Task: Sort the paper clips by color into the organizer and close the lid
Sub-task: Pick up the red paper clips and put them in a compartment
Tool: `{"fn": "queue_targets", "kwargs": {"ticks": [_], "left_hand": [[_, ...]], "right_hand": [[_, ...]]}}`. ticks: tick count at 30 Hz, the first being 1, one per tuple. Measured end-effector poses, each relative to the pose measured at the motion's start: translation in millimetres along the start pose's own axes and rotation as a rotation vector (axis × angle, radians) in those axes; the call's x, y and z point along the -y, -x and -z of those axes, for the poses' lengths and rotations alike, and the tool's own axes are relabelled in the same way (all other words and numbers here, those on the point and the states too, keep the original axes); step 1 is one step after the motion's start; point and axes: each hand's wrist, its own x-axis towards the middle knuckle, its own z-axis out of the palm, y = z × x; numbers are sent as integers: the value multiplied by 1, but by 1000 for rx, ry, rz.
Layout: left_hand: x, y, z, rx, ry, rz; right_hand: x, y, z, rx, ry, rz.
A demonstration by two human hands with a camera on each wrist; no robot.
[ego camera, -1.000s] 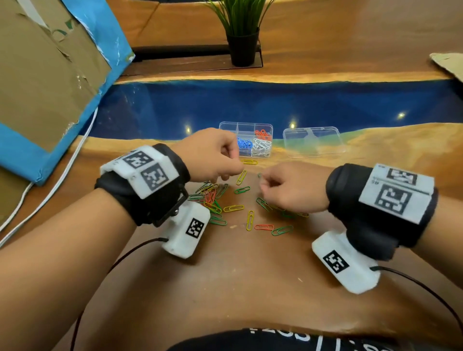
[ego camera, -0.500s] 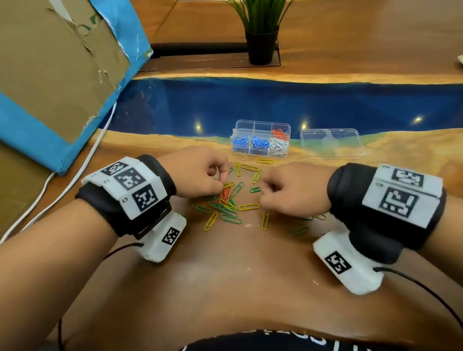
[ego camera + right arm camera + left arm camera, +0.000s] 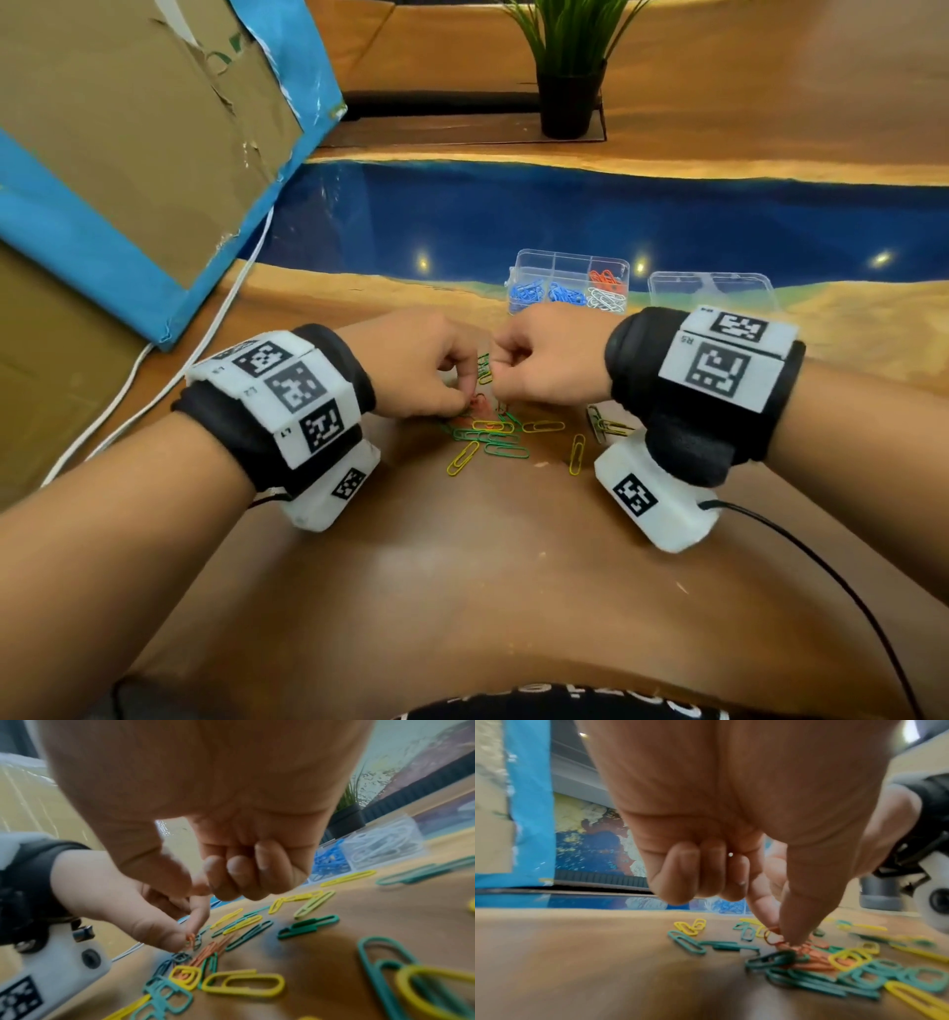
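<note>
Green, yellow and orange paper clips (image 3: 493,437) lie loose in a pile on the wooden table. My left hand (image 3: 470,398) is down on the pile, and its thumb and forefinger pinch an orange clip (image 3: 773,936), which is still among the others (image 3: 190,938). My right hand (image 3: 500,367) hovers just right of it with the fingers (image 3: 231,878) curled against the palm; I see no clip in it. The clear organizer (image 3: 567,259) stands open behind the hands, with blue (image 3: 529,293), white (image 3: 606,300) and orange (image 3: 606,280) clips in separate compartments. Its clear lid (image 3: 711,290) lies to its right.
A cardboard box with blue tape (image 3: 128,128) leans at the left, and a white cable (image 3: 169,380) runs beside it. A potted plant (image 3: 570,97) stands at the back. A blue resin strip (image 3: 513,216) crosses the table behind the organizer.
My left hand came down from near the organizer onto the pile and pinched an orange clip. My right hand moved left until it nearly meets the left one.
</note>
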Motion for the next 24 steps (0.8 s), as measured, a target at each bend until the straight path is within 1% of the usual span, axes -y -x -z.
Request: {"fn": "queue_targets", "kwargs": {"ticks": [5,8,10,12,15,19,22,24], "left_hand": [[12,10,4,-48,132,82],[12,13,3,-67,205,129],[11,15,3,-61,298,157],[9,16,3,-59,479,161],[8,17,2,-99,846,146],[11,17,0,-88,1207,125],[12,15,-4,-33,1299,176],[12,16,-7,2,1323,181]], "right_hand": [[-6,-6,1,-55,118,-14],[-3,-8,1,-6,246,33],[1,-10,-1,4,337,72],[4,-12,-2,-9,366,86],[3,-12,-3,0,404,94],[-3,-11,-3,-23,331,75],[-9,-10,1,-46,252,51],[-10,-10,0,-47,277,60]]}}
